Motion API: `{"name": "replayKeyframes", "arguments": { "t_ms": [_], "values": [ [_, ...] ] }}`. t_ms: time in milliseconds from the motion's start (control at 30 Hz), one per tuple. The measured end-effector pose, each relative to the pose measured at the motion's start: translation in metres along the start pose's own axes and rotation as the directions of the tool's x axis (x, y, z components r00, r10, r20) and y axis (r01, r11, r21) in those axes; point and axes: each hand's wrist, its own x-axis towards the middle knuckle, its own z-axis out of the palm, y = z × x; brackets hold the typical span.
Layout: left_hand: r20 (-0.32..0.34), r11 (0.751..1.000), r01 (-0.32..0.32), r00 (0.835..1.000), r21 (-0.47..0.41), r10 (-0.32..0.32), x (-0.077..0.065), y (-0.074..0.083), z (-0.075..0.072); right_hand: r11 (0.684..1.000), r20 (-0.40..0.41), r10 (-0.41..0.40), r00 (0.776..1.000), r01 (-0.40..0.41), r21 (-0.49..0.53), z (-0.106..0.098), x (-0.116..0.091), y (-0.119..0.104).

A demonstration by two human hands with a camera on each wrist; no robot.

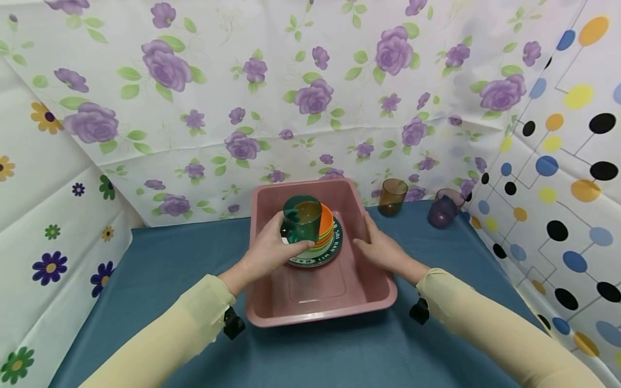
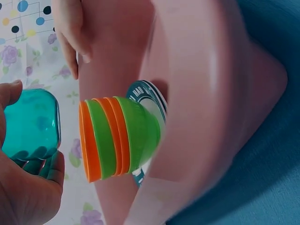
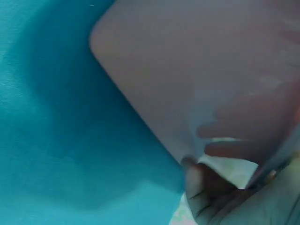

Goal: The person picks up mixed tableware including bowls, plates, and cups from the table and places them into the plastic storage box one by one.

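A teal drinking glass [image 1: 302, 218] is held by my left hand [image 1: 267, 250], fingers curled round its side. It overlaps a stack of orange and green bowls [image 1: 328, 226] in the head view; the left wrist view shows the glass [image 2: 33, 124] apart from the bowls [image 2: 119, 136], beyond their open mouth. Under the bowls lie white plates [image 1: 335, 245] with dark green lettered rims, inside a pink rectangular basin [image 1: 320, 319]. My right hand [image 1: 385, 249] grips the basin's right rim, thumb inside and fingers over the outer wall.
Behind the basin's right side, an amber glass [image 1: 392, 199] stands on the blue tablecloth [image 1: 189, 258]. Farther right is a purple glass [image 1: 443, 209], close to the dotted side sheet [image 1: 553, 183]. A flowered sheet [image 1: 286, 108] closes off the back.
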Motion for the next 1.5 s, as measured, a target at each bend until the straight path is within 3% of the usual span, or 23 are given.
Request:
{"name": "replayKeyframes", "arguments": {
  "t_ms": [200, 333, 567, 800, 1033, 1300, 1500],
  "values": [
    [-0.009, 1.0, 0.006, 1.0, 0.001, -0.006, 0.0, 0.0, -0.001, 0.997, -0.081, -0.023, 0.996, 0.016, -0.081, -0.018, 0.0, -0.01],
    [-0.012, 1.0, -0.002, 1.0, -0.001, 0.002, 0.0, 0.0, -0.001, 0.994, -0.111, -0.112, 0.987, 0.112, -0.002, -0.026, -0.002, -0.023],
    [-0.014, 1.0, -0.022, 1.0, 0.009, 0.022, 0.001, 0.005, 0.0, 0.969, -0.023, -0.188, 0.982, 0.19, 0.158, -0.024, -0.015, -0.054],
    [0.012, 0.999, -0.041, 0.999, -0.001, 0.041, 0.002, 0.005, 0.001, 0.919, 0.046, -0.305, 0.951, 0.281, 0.276, -0.014, -0.026, -0.086],
    [0.02, 0.999, -0.053, 0.998, 0.006, 0.053, 0.0, 0.003, 0.004, 0.905, 0.022, -0.277, 0.961, 0.253, 0.343, -0.003, -0.025, -0.108],
    [0.023, 0.999, -0.041, 0.999, 0.005, 0.041, -0.001, 0.004, 0.006, 0.864, -0.009, -0.283, 0.959, 0.259, 0.432, 0.002, -0.022, -0.115],
    [0.035, 0.999, -0.042, 0.998, -0.007, 0.042, -0.003, 0.003, 0.007, 0.874, -0.001, -0.264, 0.965, 0.24, 0.422, 0.001, -0.022, -0.116]
  ]
}}
